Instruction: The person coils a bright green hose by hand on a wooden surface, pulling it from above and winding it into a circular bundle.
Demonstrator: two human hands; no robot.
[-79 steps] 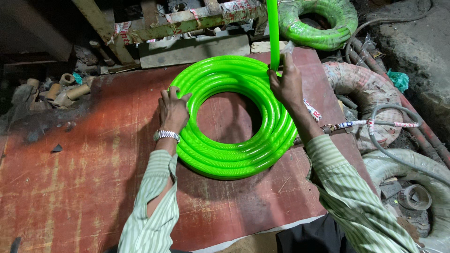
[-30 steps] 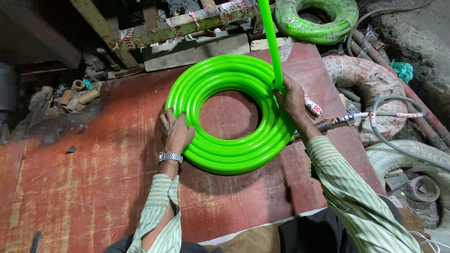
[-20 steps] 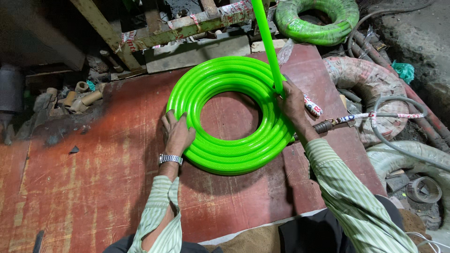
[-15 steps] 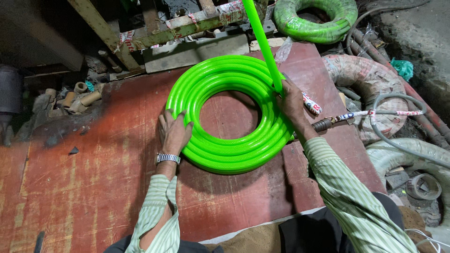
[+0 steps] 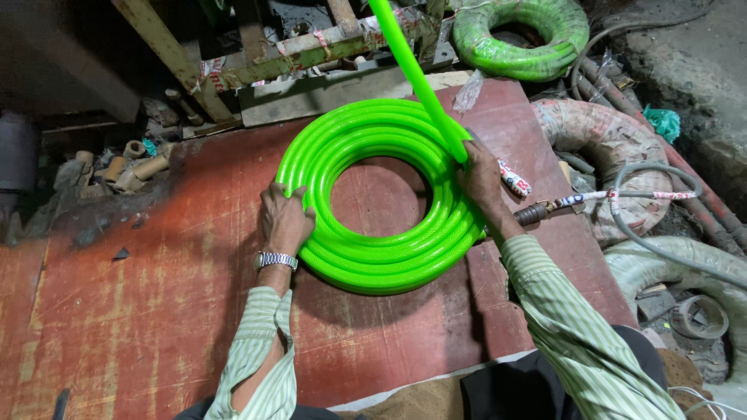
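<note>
A coil of bright green hose [image 5: 373, 257] lies flat on a worn red board [image 5: 156, 311]. My left hand [image 5: 284, 220] rests on the coil's left rim, fingers curled over the outer turns. On the right rim, my right hand [image 5: 482, 183] grips the free length of hose [image 5: 412, 74], which rises from the coil toward the top of the view. I wear a metal wristwatch [image 5: 277, 260] and striped green sleeves.
A second wrapped green hose coil [image 5: 520, 39] lies at the back right. Grey and reddish hoses [image 5: 615, 148] pile up at the right, with a metal-tipped line [image 5: 545, 208] by my right wrist. Rusty frame bars [image 5: 311, 47] and pipe fittings [image 5: 128, 167] sit behind.
The free hose length has tilted further left at its top. My left hand has slid slightly along the coil's left rim, and the coil has turned a little under my hands.
</note>
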